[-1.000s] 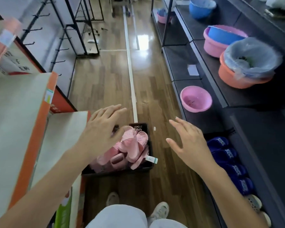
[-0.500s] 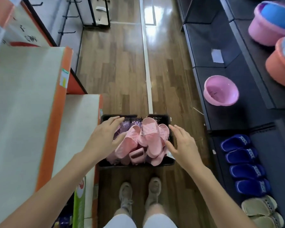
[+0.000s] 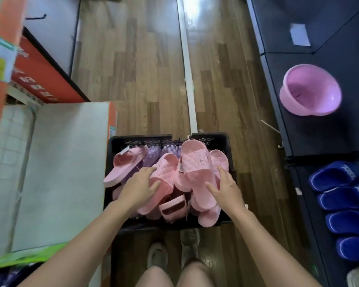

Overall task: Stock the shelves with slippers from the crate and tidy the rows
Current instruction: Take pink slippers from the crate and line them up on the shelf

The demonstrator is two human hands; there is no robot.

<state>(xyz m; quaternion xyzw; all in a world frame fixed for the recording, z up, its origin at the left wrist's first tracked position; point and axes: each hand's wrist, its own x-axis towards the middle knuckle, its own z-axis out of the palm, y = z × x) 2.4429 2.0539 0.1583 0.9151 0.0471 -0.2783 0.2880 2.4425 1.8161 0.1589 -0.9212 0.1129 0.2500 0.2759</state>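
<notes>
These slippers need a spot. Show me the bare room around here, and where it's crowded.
Bare: the dark shelf between the basin and the blue slippers; also the pale board left of the crate. Crowded: the crate, heaped with pink slippers under the left hand and right hand; the blue slippers lie packed side by side.
</notes>
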